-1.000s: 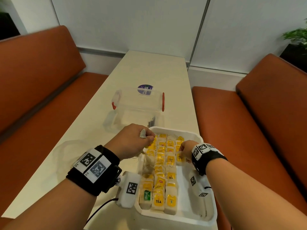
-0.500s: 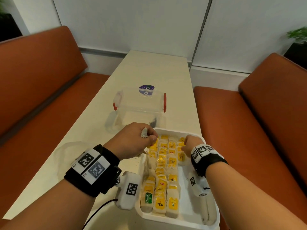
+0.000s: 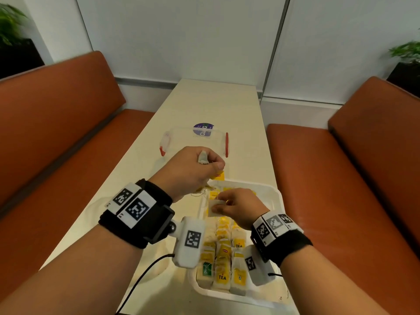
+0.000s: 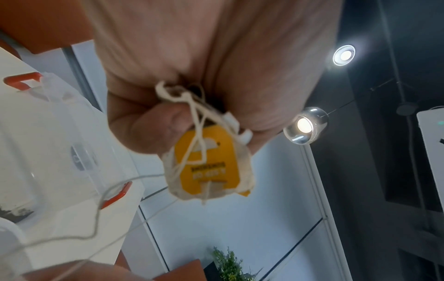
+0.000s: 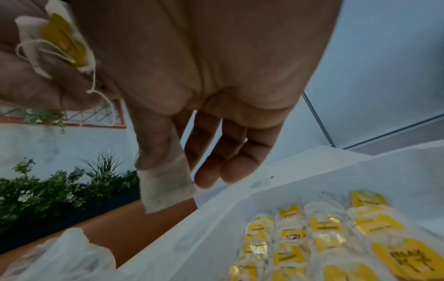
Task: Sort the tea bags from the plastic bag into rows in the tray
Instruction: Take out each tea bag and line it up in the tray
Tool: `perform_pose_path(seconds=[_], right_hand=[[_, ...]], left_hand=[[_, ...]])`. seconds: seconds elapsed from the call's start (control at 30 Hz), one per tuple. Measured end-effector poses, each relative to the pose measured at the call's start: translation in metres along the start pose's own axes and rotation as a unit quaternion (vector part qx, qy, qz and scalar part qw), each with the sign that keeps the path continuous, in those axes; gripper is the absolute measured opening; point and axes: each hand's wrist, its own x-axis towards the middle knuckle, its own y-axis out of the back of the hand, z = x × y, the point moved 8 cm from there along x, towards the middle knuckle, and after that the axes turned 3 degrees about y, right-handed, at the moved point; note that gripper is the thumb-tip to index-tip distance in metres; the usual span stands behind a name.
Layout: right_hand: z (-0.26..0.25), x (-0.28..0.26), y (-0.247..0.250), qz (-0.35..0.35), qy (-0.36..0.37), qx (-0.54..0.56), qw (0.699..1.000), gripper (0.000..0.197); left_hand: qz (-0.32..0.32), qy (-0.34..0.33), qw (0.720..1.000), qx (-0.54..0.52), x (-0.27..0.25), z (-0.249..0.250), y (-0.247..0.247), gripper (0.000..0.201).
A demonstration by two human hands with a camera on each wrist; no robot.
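Observation:
My left hand [image 3: 212,165] hovers above the tray's far left corner and grips a small bundle of tea bags [image 4: 208,167] with yellow tags and tangled strings. A bag corner [image 3: 203,158] sticks out of the fist. My right hand [image 3: 219,204] is over the far part of the white tray [image 3: 279,202] and pinches one pale tea bag [image 3: 214,207] between thumb and forefinger; it is also in the right wrist view as the tea bag [image 5: 165,188]. A string runs between the two hands. Rows of yellow-tagged tea bags [image 3: 223,258] lie in the tray. The plastic bag [image 5: 60,256] lies left of the tray.
A clear plastic box [image 3: 195,142] with red handles stands on the cream table [image 3: 218,103] just beyond the tray. Orange benches [image 3: 56,123] flank the table on both sides. The tray's right side [image 3: 270,226] holds no bags. A cable [image 3: 145,272] trails from my left wrist.
Both hands have risen from the tray's far end. My right hand now holds a single tea bag lifted above the rows, and my left hand has come up with its bundle.

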Motion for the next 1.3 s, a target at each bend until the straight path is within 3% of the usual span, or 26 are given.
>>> perform_pose_path(seconds=[0.3,0.57,0.67,0.83,0.97,1.03,1.3], right_hand=[[0.003,-0.009,0.009,0.01,0.002,0.243,0.97,0.008],[-0.003,-0.017,0.012,-0.03,0.008,0.319,0.947,0.005],[-0.006,-0.019,0.015,-0.039,0.014,0.31,0.95,0.006],[0.0,-0.018,0.023,-0.037,-0.004,0.251,0.967,0.008],[0.001,-0.02,0.029,-0.07,-0.005,0.162,0.984,0.014],[-0.002,-0.019,0.029,-0.082,0.0,0.139,0.987,0.012],[0.005,-0.018,0.033,-0.075,-0.002,0.084,0.994,0.007]], left_hand=[[0.044,0.089,0.981,-0.164,-0.013,-0.066,-0.011,0.016],[0.1,0.059,0.985,-0.126,-0.01,-0.078,-0.018,0.022],[0.106,0.05,0.985,-0.126,-0.01,-0.077,-0.023,0.027],[0.092,0.071,0.967,-0.226,-0.012,-0.085,-0.022,0.031],[-0.019,0.076,0.988,-0.135,-0.015,-0.079,-0.033,0.014],[-0.053,0.07,0.993,-0.075,-0.015,-0.079,-0.041,0.016],[-0.032,0.05,0.997,-0.046,-0.017,-0.08,-0.05,0.014]])
